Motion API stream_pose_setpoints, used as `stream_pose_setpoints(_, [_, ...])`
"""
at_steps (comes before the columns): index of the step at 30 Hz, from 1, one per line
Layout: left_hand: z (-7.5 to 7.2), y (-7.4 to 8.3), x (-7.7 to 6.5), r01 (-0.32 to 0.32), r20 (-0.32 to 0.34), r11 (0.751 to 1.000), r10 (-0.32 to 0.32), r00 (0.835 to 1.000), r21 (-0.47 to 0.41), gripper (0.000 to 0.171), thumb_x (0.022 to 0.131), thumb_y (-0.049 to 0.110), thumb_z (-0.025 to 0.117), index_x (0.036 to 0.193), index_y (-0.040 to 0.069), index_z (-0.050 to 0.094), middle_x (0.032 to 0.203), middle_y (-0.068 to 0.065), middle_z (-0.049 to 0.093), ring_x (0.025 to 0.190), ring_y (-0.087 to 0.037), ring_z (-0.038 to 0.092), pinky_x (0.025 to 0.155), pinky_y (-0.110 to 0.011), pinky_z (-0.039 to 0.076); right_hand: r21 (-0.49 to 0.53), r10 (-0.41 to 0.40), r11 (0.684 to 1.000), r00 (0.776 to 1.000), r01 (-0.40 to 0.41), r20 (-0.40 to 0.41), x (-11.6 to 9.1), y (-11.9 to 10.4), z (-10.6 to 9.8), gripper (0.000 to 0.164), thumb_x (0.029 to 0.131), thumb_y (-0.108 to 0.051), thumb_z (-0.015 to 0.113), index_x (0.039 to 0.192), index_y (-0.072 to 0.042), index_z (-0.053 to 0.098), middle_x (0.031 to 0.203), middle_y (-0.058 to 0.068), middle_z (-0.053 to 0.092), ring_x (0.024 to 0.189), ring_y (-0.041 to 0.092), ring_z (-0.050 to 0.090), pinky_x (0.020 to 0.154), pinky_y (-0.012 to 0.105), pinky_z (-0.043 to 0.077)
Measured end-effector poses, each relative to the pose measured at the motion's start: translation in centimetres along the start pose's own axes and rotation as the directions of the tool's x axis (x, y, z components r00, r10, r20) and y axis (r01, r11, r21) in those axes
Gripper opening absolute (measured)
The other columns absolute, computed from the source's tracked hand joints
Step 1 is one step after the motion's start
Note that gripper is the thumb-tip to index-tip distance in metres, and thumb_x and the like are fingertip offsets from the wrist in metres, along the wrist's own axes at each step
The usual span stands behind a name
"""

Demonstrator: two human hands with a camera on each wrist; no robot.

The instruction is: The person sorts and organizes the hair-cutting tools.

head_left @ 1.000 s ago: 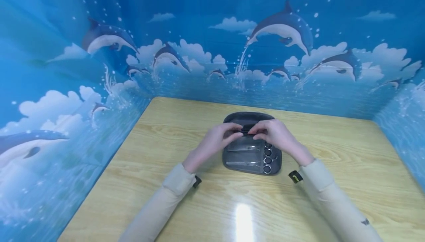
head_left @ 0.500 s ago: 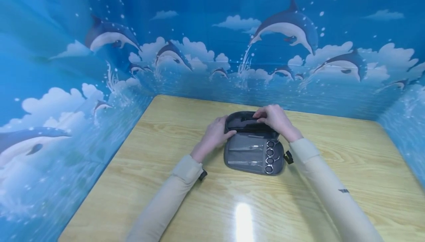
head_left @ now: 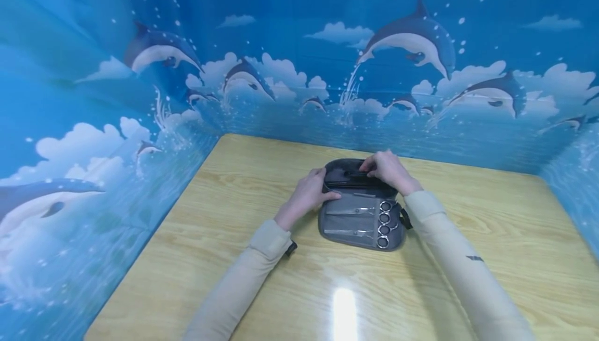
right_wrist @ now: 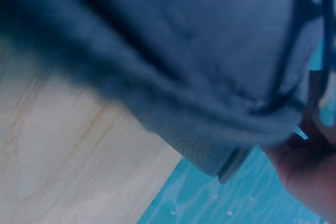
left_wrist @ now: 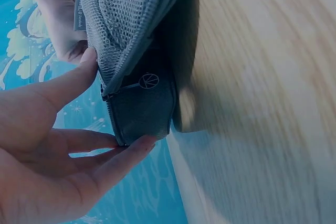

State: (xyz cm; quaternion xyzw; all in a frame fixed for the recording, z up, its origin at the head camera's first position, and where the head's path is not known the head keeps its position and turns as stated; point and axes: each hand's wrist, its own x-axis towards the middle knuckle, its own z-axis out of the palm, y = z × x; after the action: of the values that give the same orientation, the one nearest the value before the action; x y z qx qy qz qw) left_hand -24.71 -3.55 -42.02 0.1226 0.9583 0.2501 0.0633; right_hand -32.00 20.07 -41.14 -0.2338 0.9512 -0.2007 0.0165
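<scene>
An unfolded grey zip case (head_left: 348, 222) lies on the table, its front flap flat and its back half (left_wrist: 142, 108) raised. Several scissors with metal finger rings (head_left: 384, 218) sit in the flap's clear pockets. My left hand (head_left: 306, 194) grips the case's left side, thumb over the fold and fingers at the outer corner of the back half. Inside the dark back half, my right hand (head_left: 387, 169) pinches a slim black item (head_left: 354, 173) whose kind is hidden. The right wrist view shows that hand (right_wrist: 307, 174) behind the blurred flap, fingertips hidden.
The wood-grain table (head_left: 234, 190) reaches to a blue dolphin-print backdrop (head_left: 290, 70) at the back and sides. A bright glare spot (head_left: 344, 312) shows at its front. A dark strap piece (head_left: 405, 218) hangs under the right cuff.
Both hands were together over the case's fold; they have parted. My left hand moved to the case's left side, and my right hand went back into the rear half.
</scene>
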Motion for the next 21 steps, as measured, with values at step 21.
stream_pose_setpoints(21, [-0.1,0.3,-0.09,0.023,0.011,0.999,-0.023,1.0,0.031,0.094,0.087,0.049,0.075,0.156,0.001,0.033,0.16,-0.018,0.037,0.145,-0.032,0.039,0.118,-0.041,0.035,-0.048,-0.057,0.997,0.996,0.06,0.072,0.2,0.36,0.77,0.023,0.09,0.004,0.071,0.111,-0.003,0.077,0.112,0.015,0.075,0.113,0.041,0.065,0.099,0.055,0.05])
